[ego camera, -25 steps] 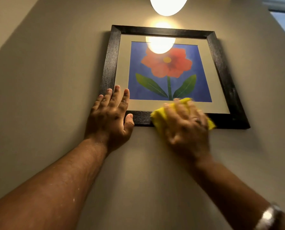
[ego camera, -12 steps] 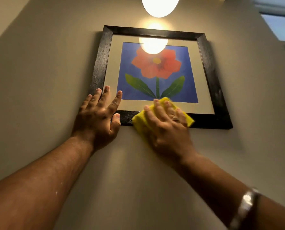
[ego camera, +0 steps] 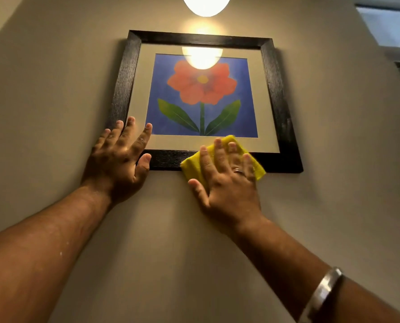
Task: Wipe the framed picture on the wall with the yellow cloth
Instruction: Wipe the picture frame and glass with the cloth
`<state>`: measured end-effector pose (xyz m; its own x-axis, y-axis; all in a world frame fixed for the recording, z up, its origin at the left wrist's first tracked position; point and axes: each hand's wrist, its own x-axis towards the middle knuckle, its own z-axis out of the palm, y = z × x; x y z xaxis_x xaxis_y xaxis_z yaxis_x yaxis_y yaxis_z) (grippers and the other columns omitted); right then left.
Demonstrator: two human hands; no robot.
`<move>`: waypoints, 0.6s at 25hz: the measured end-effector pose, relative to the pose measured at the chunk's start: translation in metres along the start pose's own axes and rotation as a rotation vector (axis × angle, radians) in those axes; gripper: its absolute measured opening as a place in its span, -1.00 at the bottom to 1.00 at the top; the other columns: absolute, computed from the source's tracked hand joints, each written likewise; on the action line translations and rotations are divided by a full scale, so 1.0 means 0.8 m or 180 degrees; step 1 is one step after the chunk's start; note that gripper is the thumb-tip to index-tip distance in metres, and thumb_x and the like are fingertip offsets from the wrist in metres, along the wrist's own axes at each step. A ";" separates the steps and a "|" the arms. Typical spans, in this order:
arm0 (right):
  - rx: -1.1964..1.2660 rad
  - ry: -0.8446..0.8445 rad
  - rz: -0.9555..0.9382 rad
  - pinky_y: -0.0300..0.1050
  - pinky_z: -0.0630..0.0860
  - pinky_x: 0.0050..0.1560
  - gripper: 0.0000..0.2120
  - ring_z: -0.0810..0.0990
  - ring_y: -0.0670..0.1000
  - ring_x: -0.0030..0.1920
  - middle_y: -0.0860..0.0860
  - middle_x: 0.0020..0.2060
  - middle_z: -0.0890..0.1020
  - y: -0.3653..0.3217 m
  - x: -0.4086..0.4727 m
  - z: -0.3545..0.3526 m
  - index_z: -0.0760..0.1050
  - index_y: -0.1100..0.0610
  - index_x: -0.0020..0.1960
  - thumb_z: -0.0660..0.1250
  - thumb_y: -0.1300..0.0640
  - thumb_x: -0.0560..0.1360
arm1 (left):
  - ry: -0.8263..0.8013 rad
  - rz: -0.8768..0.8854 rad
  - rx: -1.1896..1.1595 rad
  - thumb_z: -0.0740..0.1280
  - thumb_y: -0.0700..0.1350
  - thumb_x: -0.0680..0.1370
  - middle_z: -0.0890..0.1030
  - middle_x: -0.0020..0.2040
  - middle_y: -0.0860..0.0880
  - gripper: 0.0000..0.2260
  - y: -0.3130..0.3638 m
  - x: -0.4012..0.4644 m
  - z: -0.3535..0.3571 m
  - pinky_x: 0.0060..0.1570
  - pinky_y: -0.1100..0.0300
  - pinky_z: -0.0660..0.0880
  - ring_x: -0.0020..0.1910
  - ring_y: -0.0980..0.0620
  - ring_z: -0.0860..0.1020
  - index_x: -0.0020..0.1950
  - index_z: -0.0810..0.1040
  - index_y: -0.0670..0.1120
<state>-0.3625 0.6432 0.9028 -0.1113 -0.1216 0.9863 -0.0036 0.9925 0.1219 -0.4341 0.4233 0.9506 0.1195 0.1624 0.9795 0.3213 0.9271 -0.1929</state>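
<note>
A black-framed picture [ego camera: 275, 94] of a red flower on blue hangs on the beige wall above me. My left hand [ego camera: 119, 159] lies flat with fingers spread over the frame's lower left corner. A folded yellow cloth [ego camera: 192, 167] is pressed against the middle of the frame's bottom edge under the flat palm and fingers of my right hand [ego camera: 227, 183]. The cloth shows to the left and right of that hand, and its upper tip reaches the cream mat just below the blue print.
A glowing round lamp [ego camera: 206, 4] hangs above the picture, and its glare [ego camera: 202, 58] reflects in the top of the glass. A window [ego camera: 390, 26] sits at the upper right. Bare wall [ego camera: 54, 89] surrounds the frame.
My right hand slid the cloth leftward along the bottom edge, then a little back to the right. The left hand stayed on the lower left corner.
</note>
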 end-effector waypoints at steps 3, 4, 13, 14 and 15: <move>-0.0284 0.0087 -0.0119 0.12 -0.12 0.51 -0.31 -0.07 0.09 0.56 0.01 0.56 -0.02 0.050 -0.012 -0.017 -0.06 -0.09 0.52 -0.05 -0.31 0.46 | -0.0040 0.0027 0.0034 -0.05 0.26 0.51 0.17 0.56 -0.24 -0.37 -0.002 0.000 0.001 0.47 -0.21 0.15 0.51 -0.30 0.17 0.56 0.09 0.08; -0.0427 0.0135 0.0256 0.15 -0.05 0.51 -0.30 -0.03 0.11 0.55 0.04 0.56 0.00 0.081 -0.017 -0.025 -0.05 -0.08 0.52 -0.05 -0.31 0.45 | -0.0044 0.0048 0.0046 -0.05 0.30 0.51 0.16 0.56 -0.24 -0.36 -0.003 0.000 0.001 0.46 -0.22 0.15 0.51 -0.30 0.17 0.56 0.08 0.09; -0.0005 -0.0109 -0.0496 0.15 -0.11 0.51 -0.32 -0.10 0.11 0.55 0.01 0.56 0.03 -0.012 0.010 -0.005 0.01 -0.10 0.51 -0.14 -0.37 0.46 | -0.0016 0.0094 0.0079 -0.05 0.34 0.50 0.18 0.56 -0.23 -0.34 -0.004 0.001 0.004 0.45 -0.23 0.18 0.51 -0.30 0.18 0.56 0.06 0.13; -0.0042 -0.0100 -0.0611 0.13 -0.10 0.51 -0.35 -0.09 0.07 0.56 -0.02 0.56 0.03 -0.006 0.013 -0.008 0.01 -0.12 0.50 -0.14 -0.34 0.48 | -0.0034 0.0092 0.0070 -0.05 0.34 0.50 0.17 0.56 -0.22 -0.34 -0.005 0.000 0.003 0.46 -0.23 0.17 0.51 -0.30 0.17 0.56 0.05 0.12; -0.0109 -0.0037 -0.0549 0.12 -0.07 0.50 -0.39 -0.06 0.05 0.55 -0.04 0.56 0.05 0.019 0.013 -0.013 0.02 -0.14 0.50 -0.11 -0.31 0.49 | -0.0058 0.0094 0.0049 -0.05 0.33 0.50 0.16 0.57 -0.22 -0.34 -0.006 0.000 0.002 0.46 -0.23 0.17 0.52 -0.30 0.17 0.56 0.05 0.12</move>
<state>-0.3531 0.6570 0.9164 -0.1235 -0.2897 0.9491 0.0103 0.9560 0.2931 -0.4372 0.4198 0.9516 0.1116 0.1958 0.9743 0.3033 0.9269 -0.2210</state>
